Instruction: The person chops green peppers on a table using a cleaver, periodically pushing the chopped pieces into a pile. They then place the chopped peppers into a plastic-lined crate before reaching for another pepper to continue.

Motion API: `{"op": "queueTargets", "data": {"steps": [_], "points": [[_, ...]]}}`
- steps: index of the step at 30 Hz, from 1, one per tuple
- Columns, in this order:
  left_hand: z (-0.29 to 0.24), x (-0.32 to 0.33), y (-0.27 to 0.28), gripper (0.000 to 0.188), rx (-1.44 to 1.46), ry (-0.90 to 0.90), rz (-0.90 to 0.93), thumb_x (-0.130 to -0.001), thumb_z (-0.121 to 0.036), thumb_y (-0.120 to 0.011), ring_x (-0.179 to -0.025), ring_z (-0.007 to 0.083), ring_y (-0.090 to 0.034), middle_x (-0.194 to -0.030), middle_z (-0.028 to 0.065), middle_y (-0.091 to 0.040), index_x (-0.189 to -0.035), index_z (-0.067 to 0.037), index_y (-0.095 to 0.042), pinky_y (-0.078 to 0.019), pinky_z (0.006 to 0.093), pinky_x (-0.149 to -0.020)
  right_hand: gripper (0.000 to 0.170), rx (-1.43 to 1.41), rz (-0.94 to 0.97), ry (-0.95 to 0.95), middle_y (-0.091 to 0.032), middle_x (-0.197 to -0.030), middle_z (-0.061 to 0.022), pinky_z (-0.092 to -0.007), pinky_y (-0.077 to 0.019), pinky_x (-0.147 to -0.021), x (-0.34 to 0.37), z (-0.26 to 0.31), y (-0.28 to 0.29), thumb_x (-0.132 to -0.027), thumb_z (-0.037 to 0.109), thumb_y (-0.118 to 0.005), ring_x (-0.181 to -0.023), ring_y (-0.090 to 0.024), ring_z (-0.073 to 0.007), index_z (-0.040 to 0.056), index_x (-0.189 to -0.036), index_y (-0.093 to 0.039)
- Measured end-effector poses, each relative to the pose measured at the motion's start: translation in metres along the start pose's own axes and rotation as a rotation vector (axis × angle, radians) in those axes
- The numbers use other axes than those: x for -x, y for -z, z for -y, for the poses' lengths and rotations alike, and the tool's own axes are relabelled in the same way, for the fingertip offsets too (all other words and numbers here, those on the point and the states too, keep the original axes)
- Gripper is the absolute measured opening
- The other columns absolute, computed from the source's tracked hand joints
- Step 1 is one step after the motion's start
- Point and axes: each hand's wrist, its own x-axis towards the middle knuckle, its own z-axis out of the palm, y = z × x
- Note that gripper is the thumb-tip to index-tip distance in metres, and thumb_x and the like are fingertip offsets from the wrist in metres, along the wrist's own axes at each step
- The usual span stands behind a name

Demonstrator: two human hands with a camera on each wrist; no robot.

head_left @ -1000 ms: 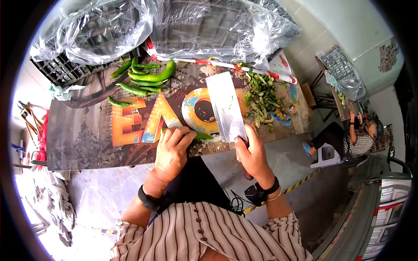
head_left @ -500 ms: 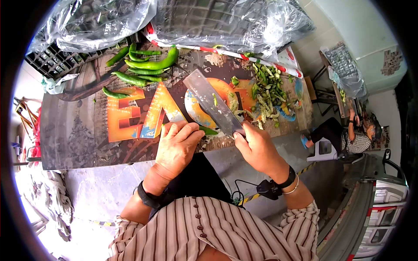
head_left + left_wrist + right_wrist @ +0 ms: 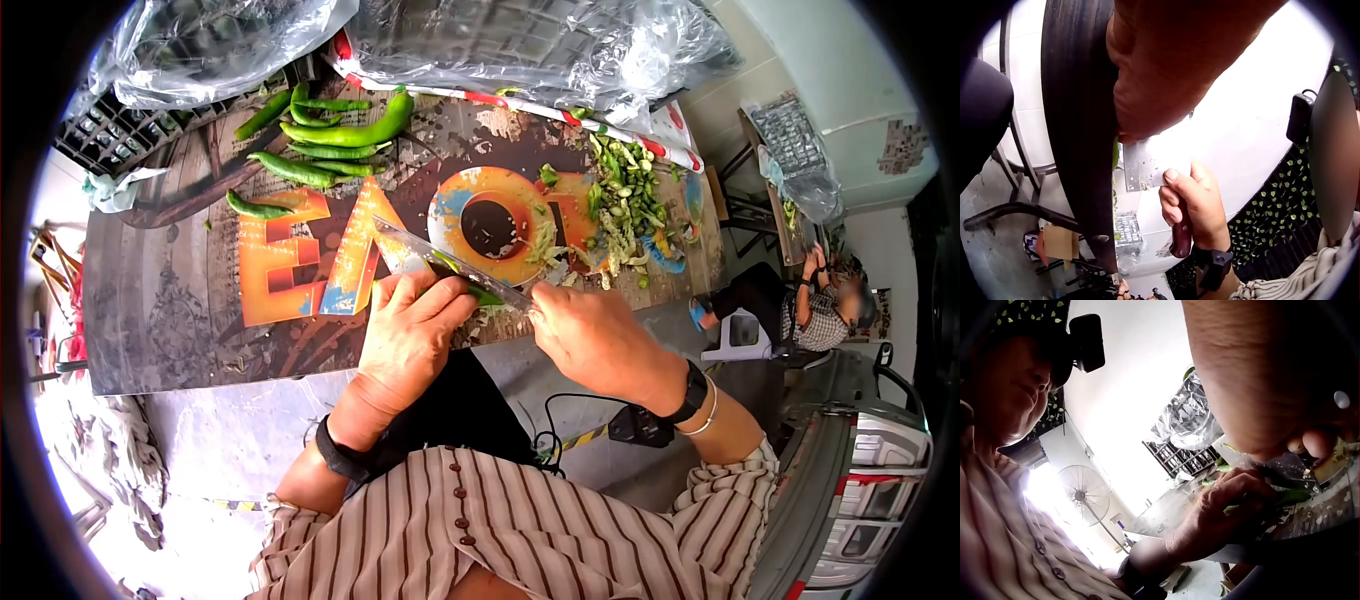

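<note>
My left hand (image 3: 412, 335) holds a green chili pepper (image 3: 487, 297) down at the table's near edge, its fingers bent over it. The pepper's tip sticks out on the right; the rest is hidden under the hand. My right hand (image 3: 600, 338) grips a cleaver, whose blade (image 3: 425, 250) stands nearly edge-on just beyond the left fingers and over the pepper. In the left wrist view the dark red handle (image 3: 1182, 236) shows in the right fist. The right wrist view shows the left fingers (image 3: 1235, 490) bent over the pepper (image 3: 1291, 497).
Several whole green chili peppers (image 3: 350, 130) lie at the back left of the printed table (image 3: 160, 300). Chopped pepper pieces (image 3: 630, 200) are heaped on the right. Plastic-covered crates (image 3: 520, 45) line the back. Another person (image 3: 815, 310) sits at a table off to the right.
My right hand has swung the cleaver leftward from beside the chopped heap, turning its blade from flat to nearly edge-on over the pepper. The left hand keeps its hold.
</note>
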Motion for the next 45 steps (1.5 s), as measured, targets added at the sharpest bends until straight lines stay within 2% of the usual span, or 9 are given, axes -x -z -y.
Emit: {"op": "queueTargets", "data": {"steps": [6, 18, 28, 31, 33, 36, 38, 44, 45], "points": [[0.0, 0.0, 0.001, 0.038, 0.025, 0.01, 0.016, -0.067, -0.001, -0.065, -0.101, 0.0199, -0.055, -0.106, -0.0052, -0.062, -0.102, -0.016, -0.068, -0.0372, 0.0361, -0.093, 0.013, 0.052, 0.113, 0.009, -0.06, -0.066, -0.0136, -0.0431, -0.0494, -0.054, -0.005, -0.002, 0.009, -0.088, 0.011, -0.059, -0.061, -0.063, -0.0326, 0.0025, -0.093, -0.05], [0.001, 0.0, -0.001, 0.038, 0.029, 0.02, 0.016, -0.065, -0.001, -0.066, -0.101, 0.0195, -0.055, -0.106, -0.0052, -0.063, -0.1, -0.015, -0.068, -0.0374, 0.036, -0.093, 0.017, -0.005, 0.196, -0.019, -0.06, -0.065, -0.0167, -0.0469, -0.0493, -0.055, -0.01, -0.008, 0.009, -0.088, 0.01, -0.058, -0.062, -0.063, -0.0368, -0.0002, -0.1, -0.05], [-0.001, -0.001, -0.001, 0.037, 0.002, 0.017, 0.022, -0.063, 0.0, -0.065, -0.101, 0.0204, -0.055, -0.105, -0.0046, -0.063, -0.097, -0.015, -0.069, -0.0381, 0.0356, -0.091, 0.017, -0.069, 0.159, -0.029, -0.06, -0.065, -0.0169, -0.0479, -0.0481, -0.056, -0.011, -0.012, 0.006, -0.087, 0.01, -0.058, -0.062, -0.061, -0.0382, 0.0008, -0.099, -0.051], [-0.001, -0.002, 0.0, 0.034, -0.012, 0.013, 0.034, -0.066, 0.0, -0.066, -0.1, 0.0207, -0.055, -0.105, -0.0043, -0.064, -0.096, -0.015, -0.069, -0.0383, 0.0355, -0.09, 0.015, -0.084, 0.137, -0.046, -0.06, -0.065, -0.0171, -0.0484, -0.0477, -0.056, -0.009, -0.015, -0.002, -0.088, 0.011, -0.058, -0.062, -0.061, -0.0385, 0.0009, -0.096, -0.051], [0.0, 0.0, -0.002, 0.025, 0.001, 0.003, 0.033, -0.075, -0.007, -0.063, -0.105, 0.0195, -0.054, -0.111, -0.004, -0.061, -0.098, -0.014, -0.066, -0.0375, 0.0377, -0.092, 0.014, -0.086, 0.125, -0.05, -0.06, -0.066, -0.0173, -0.0488, -0.0475, -0.056, -0.01, -0.016, -0.009, -0.088, 0.012, -0.058, -0.062, -0.061, -0.0386, 0.0009, -0.094, -0.051], [-0.001, -0.002, -0.001, 0.023, -0.014, 0.004, 0.041, -0.076, -0.007, -0.063, -0.104, 0.0197, -0.054, -0.109, -0.0041, -0.061, -0.098, -0.015, -0.066, -0.0375, 0.0372, -0.092, 0.013, -0.099, 0.065, -0.051, -0.06, -0.066, -0.018, -0.0492, -0.0475, -0.057, -0.011, -0.013, -0.013, -0.088, 0.013, -0.058, -0.064, -0.061, -0.039, 0.0008, -0.09, -0.052], [-0.001, -0.002, -0.001, 0.023, -0.014, -0.002, 0.035, -0.076, -0.007, -0.063, -0.103, 0.0199, -0.054, -0.109, -0.004, -0.061, -0.097, -0.015, -0.066, -0.0377, 0.0373, -0.092, 0.016, -0.139, 0.035, -0.051, -0.057, -0.066, -0.0206, -0.049, -0.045, -0.057, -0.014, -0.012, -0.014, -0.091, 0.013, -0.058, -0.063, -0.058, -0.0419, -0.0008, -0.09, -0.051], [-0.001, -0.003, -0.002, 0.027, 0.006, 0.004, -0.039, -0.071, -0.001, -0.068, -0.098, 0.021, -0.056, -0.102, -0.0037, -0.064, -0.094, -0.015, -0.068, -0.0388, 0.0349, -0.089, 0.014, -0.135, -0.132, -0.019, -0.061, -0.068, -0.0191, -0.0494, -0.0481, -0.059, -0.025, -0.024, -0.019, -0.088, 0.013, -0.057, -0.066, -0.061, -0.0403, -0.0001, -0.089, -0.052], [-0.001, -0.002, -0.001, 0.027, 0.007, 0.004, -0.033, -0.071, 0.0, -0.068, -0.097, 0.0209, -0.056, -0.102, -0.0037, -0.064, -0.094, -0.015, -0.068, -0.0389, 0.0348, -0.088, 0.013, -0.121, -0.107, -0.038, -0.061, -0.069, -0.0189, -0.0493, -0.0486, -0.059, -0.024, -0.019, -0.013, -0.088, 0.012, -0.057, -0.066, -0.062, -0.0398, -0.0001, -0.09, -0.053]]}}
